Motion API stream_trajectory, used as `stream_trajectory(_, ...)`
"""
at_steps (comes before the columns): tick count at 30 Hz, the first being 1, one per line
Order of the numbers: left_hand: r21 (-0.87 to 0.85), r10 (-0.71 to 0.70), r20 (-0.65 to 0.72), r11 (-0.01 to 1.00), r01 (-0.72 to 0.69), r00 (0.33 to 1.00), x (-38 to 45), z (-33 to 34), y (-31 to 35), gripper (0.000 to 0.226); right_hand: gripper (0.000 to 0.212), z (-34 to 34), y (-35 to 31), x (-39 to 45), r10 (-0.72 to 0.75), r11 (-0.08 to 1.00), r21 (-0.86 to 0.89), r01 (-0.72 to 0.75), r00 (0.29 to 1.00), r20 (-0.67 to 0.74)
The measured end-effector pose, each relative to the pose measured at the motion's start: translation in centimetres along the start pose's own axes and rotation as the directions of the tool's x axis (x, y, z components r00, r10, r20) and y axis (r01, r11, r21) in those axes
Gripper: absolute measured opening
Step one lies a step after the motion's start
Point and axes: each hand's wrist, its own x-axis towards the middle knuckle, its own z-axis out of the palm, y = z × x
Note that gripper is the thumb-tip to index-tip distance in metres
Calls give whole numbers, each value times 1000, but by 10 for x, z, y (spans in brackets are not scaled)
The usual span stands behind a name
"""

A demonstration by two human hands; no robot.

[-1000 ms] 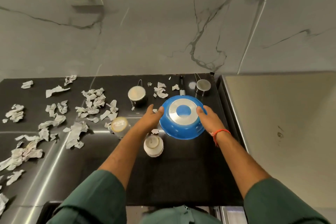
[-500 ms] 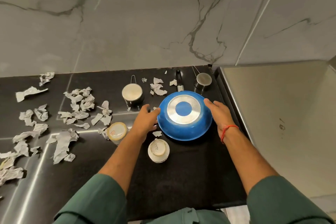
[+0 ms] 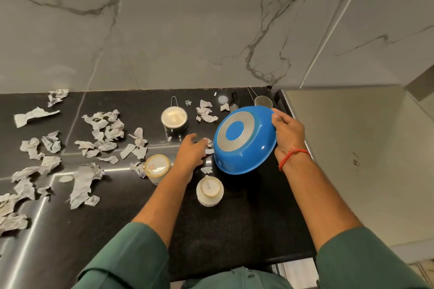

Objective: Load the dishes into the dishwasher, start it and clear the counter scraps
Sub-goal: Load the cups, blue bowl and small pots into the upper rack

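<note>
The right hand (image 3: 288, 135) grips the far right rim of the blue bowl (image 3: 244, 139), which is upside down and tilted, its right side raised and its near left edge low over the black counter (image 3: 234, 230). The left hand (image 3: 190, 155) is off the bowl, fingers loosely spread just above the counter beside a few small scraps. Near it stand a white cup (image 3: 209, 190) upside down, a pale glass (image 3: 156, 168) and a steel pot (image 3: 174, 119); a smaller steel pot (image 3: 263, 101) sits behind the bowl, close to the marble wall (image 3: 187, 30). Torn paper scraps (image 3: 98, 138) litter the counter's left half. The counter ends just right of the bowl, against a beige surface (image 3: 352, 148). The near counter in front of the cup is bare to its front edge.
</note>
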Motion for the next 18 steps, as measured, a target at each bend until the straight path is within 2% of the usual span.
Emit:
stream_trajectory(4,13,76,-95,997,-75,993,2,-3,0,55,26,-18,-8,-9,-36,999,13,37,999,-38)
stream_trajectory(9,-30,179,-117,982,-184,977,-13,6,18,47,19,-38,-15,-19,-39,996,78,43,998,-53)
stream_trajectory(14,-131,201,90,973,-188,975,-44,34,50,38,22,-70,-20,-32,-35,995,93,38,999,-39)
stream_trajectory(18,-74,184,214,982,-172,959,-71,65,65,47,24,-102,-22,-47,-5,984,179,16,998,-64)
